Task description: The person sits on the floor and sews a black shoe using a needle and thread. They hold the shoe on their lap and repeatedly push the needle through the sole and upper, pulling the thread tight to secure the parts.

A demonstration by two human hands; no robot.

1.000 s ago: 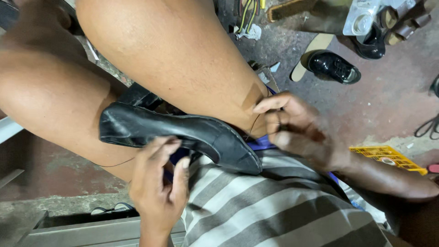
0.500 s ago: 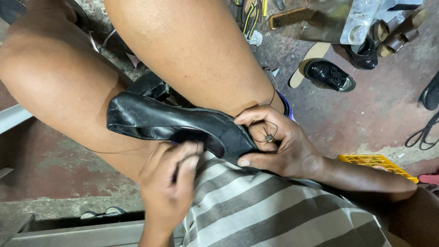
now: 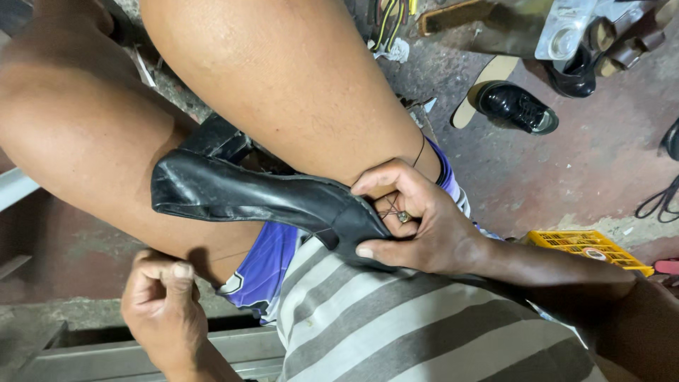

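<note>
A black leather shoe (image 3: 240,194) lies clamped between my two bare thighs, its toe pointing toward my body. My right hand (image 3: 417,223) grips the toe end, thumb underneath and fingers curled over the top, with thin thread crossing the fingers. My left hand (image 3: 163,297) is below the shoe, closed into a fist and pulling a thin thread (image 3: 230,256) that runs from the shoe toward it. Purple shorts (image 3: 265,272) and a grey striped shirt (image 3: 417,325) lie under the shoe.
A shiny black shoe (image 3: 515,106) on a pale insole lies on the reddish floor at the upper right, with more footwear and a clear plastic container (image 3: 566,32) behind it. A yellow plastic crate (image 3: 587,247) sits at the right. A metal rail (image 3: 233,350) runs along the bottom left.
My left hand has dropped away from the shoe's underside and closed into a fist, drawing the thread out. My right hand stays on the toe end of the shoe.
</note>
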